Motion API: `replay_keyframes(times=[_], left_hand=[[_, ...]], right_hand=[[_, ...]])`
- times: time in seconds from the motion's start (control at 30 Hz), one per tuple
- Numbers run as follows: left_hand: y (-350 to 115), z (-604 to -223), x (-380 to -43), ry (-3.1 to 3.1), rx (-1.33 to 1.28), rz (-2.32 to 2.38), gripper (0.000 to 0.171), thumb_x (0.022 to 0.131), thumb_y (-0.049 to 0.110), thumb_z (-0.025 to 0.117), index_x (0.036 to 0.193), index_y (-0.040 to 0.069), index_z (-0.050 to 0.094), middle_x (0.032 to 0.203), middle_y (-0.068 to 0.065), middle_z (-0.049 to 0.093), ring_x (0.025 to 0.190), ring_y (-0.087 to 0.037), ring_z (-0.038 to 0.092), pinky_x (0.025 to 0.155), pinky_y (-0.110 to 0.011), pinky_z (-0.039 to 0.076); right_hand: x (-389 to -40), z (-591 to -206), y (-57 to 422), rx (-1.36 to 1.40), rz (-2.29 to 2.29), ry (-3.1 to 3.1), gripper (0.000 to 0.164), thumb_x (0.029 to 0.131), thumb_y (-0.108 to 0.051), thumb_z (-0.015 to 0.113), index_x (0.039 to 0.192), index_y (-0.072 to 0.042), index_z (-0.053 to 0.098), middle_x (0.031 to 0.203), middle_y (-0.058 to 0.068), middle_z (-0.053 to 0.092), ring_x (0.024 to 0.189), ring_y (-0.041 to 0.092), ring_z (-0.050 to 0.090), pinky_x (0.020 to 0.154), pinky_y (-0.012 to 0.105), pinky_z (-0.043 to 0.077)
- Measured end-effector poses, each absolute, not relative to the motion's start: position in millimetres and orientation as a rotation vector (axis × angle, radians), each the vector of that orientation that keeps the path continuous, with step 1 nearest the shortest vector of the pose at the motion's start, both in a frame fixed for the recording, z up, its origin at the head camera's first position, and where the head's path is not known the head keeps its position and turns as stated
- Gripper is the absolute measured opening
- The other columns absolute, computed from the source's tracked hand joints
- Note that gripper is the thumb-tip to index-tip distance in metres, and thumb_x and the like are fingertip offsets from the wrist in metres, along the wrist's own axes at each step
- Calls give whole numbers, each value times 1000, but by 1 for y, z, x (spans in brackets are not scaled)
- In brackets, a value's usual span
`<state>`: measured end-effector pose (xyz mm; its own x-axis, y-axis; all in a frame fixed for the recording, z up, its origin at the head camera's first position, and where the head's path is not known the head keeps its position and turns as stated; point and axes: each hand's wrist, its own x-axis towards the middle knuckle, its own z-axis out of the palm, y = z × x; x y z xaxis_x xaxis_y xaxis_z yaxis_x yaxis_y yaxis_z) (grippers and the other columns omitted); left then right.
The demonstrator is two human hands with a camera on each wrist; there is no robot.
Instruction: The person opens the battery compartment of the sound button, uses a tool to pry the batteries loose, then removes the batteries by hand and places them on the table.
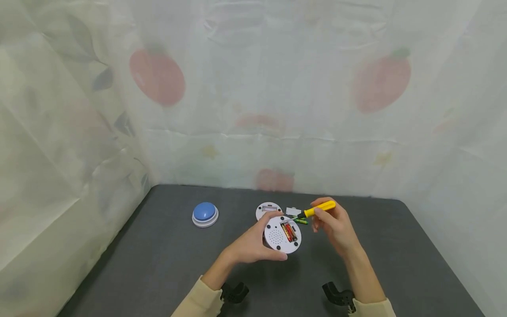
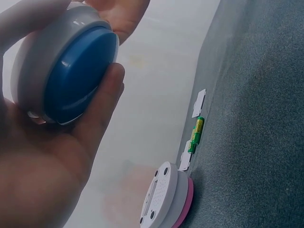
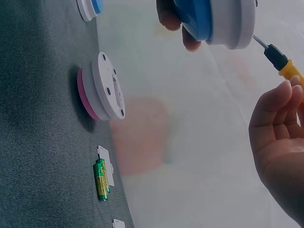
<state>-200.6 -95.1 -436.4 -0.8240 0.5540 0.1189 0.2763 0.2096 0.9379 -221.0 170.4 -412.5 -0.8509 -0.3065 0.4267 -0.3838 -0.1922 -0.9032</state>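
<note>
My left hand [image 1: 251,244] grips a round white push button [image 1: 274,237] with a blue dome [image 2: 80,71], lifted above the table. Its underside, with speaker holes and dark feet, faces up toward me in the head view. Red batteries [image 1: 291,232] lie side by side in its uncovered compartment. Between the fingers of my right hand [image 1: 336,226] is a screwdriver [image 1: 320,208] with a yellow handle. The screwdriver's metal tip reaches the compartment's upper edge; whether it touches a battery I cannot tell. In the right wrist view the button's body hides the compartment.
Behind the held button, a pink-domed button [image 3: 107,88] lies upside down on the dark table [image 1: 166,273]. Beside it are green batteries [image 3: 101,179] and white battery covers [image 2: 199,103]. Another blue button [image 1: 204,214] stands upright at the left. Patterned curtains hang behind and at the sides.
</note>
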Motion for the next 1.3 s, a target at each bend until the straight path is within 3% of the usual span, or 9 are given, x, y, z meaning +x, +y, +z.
replay_keyframes(times=[0.6, 1.3], left_hand=[[-97, -434, -200, 2181, 850, 1662, 96, 77, 19, 90, 154, 24, 33, 120, -3, 57, 95, -14, 66, 81, -28, 55], [-96, -436, -200, 2178, 871, 1644, 96, 76, 20, 90, 153, 29, 34, 119, -1, 59, 94, -13, 66, 82, -28, 54]], right_hand=[[-221, -410, 171, 707, 2270, -2032, 12, 105, -7, 52, 107, 4, 57, 79, 5, 61, 59, 18, 55, 60, 27, 54], [-225, -418, 157, 281, 2381, -2076, 34, 104, -32, 60, 93, 1, 61, 65, 3, 63, 49, 12, 59, 53, 27, 55]])
